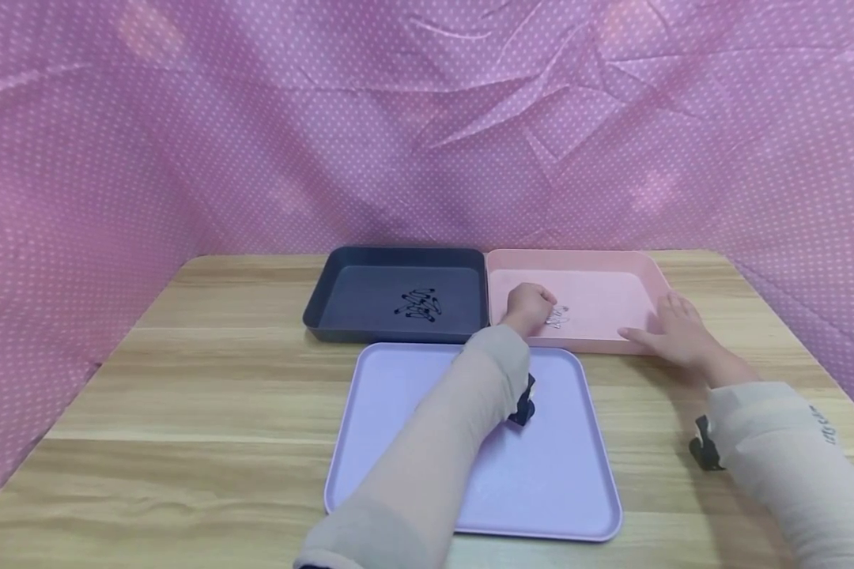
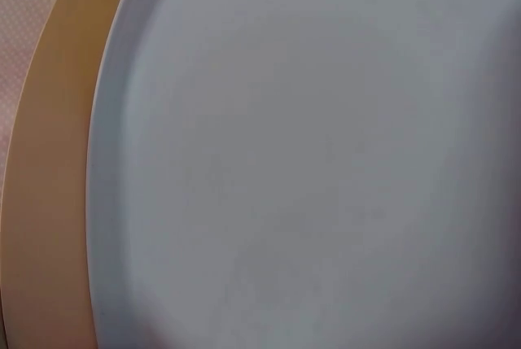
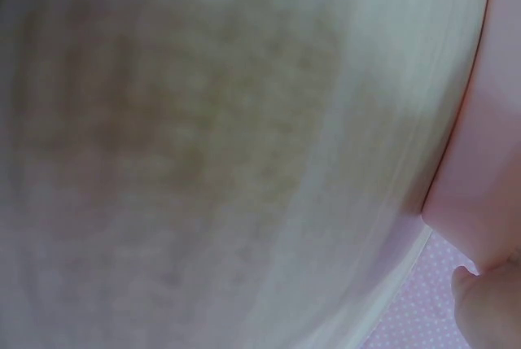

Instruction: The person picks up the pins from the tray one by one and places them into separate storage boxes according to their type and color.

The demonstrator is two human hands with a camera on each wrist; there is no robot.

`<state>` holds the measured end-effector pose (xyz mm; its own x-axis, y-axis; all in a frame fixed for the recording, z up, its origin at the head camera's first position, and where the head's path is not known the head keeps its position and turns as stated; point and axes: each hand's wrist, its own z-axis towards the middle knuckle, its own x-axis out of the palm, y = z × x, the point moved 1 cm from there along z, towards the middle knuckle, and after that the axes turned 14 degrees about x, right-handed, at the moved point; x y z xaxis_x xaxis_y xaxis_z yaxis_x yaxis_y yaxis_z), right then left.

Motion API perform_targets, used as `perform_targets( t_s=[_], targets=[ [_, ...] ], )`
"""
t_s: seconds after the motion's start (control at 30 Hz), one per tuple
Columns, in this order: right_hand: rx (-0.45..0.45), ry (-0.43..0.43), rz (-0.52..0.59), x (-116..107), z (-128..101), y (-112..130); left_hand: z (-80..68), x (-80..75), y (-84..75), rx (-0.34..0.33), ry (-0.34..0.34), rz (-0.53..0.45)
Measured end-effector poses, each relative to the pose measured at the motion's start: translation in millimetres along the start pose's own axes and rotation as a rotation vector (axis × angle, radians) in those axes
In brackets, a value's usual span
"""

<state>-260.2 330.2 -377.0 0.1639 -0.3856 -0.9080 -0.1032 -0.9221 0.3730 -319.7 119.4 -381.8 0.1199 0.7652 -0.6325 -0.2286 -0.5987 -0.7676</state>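
From where I stand, the sorting looks to be at a drop-off: the left hand [image 1: 529, 307] hovers in the pink tray [image 1: 640, 273], fingers curled over the small heap of pale safety pins [image 1: 557, 317] near the tray's middle. Whether it pinches a pin I cannot tell. The right hand [image 1: 672, 330] lies flat, fingers straight, on the tray's rim at four o'clock, steadying it. The dark tray [image 1: 327, 284], at nine o'clock of the pink one, holds black pins [image 1: 419, 304]. Nearer me lies the lavender tray [image 1: 583, 490], smooth matte plastic with rounded corners, on a wood-grain table [image 1: 185, 395]. The next move, I judge, calls for a fine fingertip pinch; thin wire pins snag.
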Motion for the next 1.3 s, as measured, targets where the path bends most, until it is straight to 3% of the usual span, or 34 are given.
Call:
perform_targets(
  t_s=[0.27,0.67,1.0,1.3],
  targets=[
    [-0.004,-0.002,0.004,1,-1,0,-1.1,-2.9,0.0,0.007,0.016,-0.013],
    [-0.010,-0.011,-0.019,-1,1,-1,-10.5,-20.2,-3.2,0.076,0.014,-0.108],
    [-0.019,-0.022,-0.026,2,-2,-1,-24.3,-49.1,1.3,0.120,0.099,-0.124],
    [-0.032,-0.057,-0.040,1,-2,0,-39.1,-87.3,11.4,0.081,0.136,-0.080]
  ],
)
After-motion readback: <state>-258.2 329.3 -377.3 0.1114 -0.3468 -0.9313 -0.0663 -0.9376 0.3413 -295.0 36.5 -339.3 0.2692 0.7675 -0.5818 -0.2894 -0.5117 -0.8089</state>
